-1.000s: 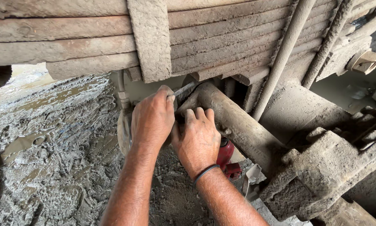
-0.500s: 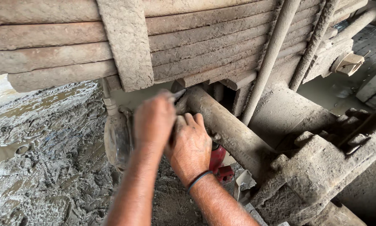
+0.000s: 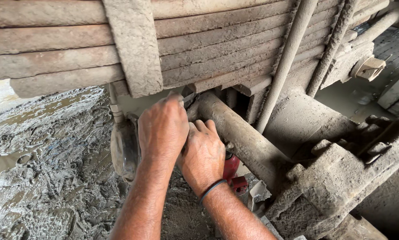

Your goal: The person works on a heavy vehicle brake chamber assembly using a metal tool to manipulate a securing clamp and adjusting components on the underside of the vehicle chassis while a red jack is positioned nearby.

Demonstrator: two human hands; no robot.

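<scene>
Both hands work close together under the leaf springs [image 3: 217,49]. The left hand [image 3: 163,129] is clenched around a thin metal tool [image 3: 188,95], whose tip pokes up and right toward the gap above the muddy bar [image 3: 244,138]. The right hand [image 3: 203,155], just beside and lower, curls its fingers against that bar; whether it grips anything I cannot tell. The left is nearer the gap.

Muddy roadside repair: truck leaf springs [image 3: 208,49]
</scene>
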